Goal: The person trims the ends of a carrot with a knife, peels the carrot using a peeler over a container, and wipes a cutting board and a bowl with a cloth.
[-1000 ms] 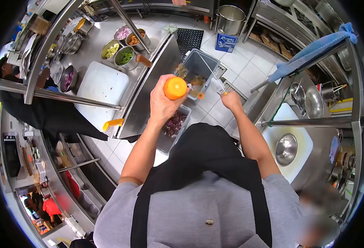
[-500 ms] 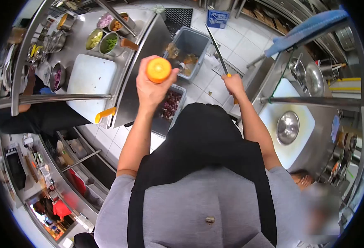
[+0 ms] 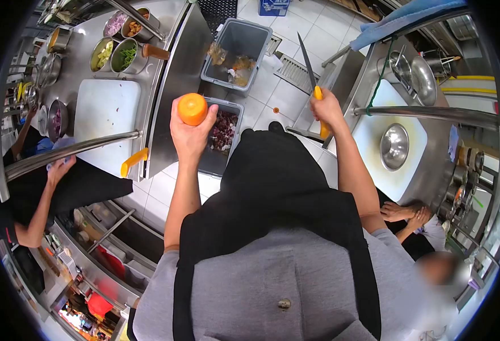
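Note:
My left hand (image 3: 188, 133) is wrapped round a thick carrot (image 3: 192, 109), held with its flat cut end facing up. In my right hand (image 3: 327, 111) is a long knife (image 3: 306, 61), gripped by its yellow handle, the blade pointing away from me and apart from the carrot. A small orange round piece (image 3: 276, 110) shows against the floor tiles between the hands; whether it lies there or is falling I cannot tell. Below and beyond the carrot stand a grey bin (image 3: 204, 73) with scraps and a second bin (image 3: 239, 116) holding dark reddish pieces.
On the left counter are a white cutting board (image 3: 107, 122), a yellow-handled tool (image 3: 133, 162) and metal pots of chopped vegetables. A steel bowl (image 3: 394, 146) sits on the right board (image 3: 417, 128). Metal rails cross both sides. Co-workers' hands (image 3: 62, 169) show left and right.
The knife has swung more upright, showing more of its handle. The carrot sits further left and lower in view. The orange piece has appeared over the floor. A co-worker's arm has come in at left.

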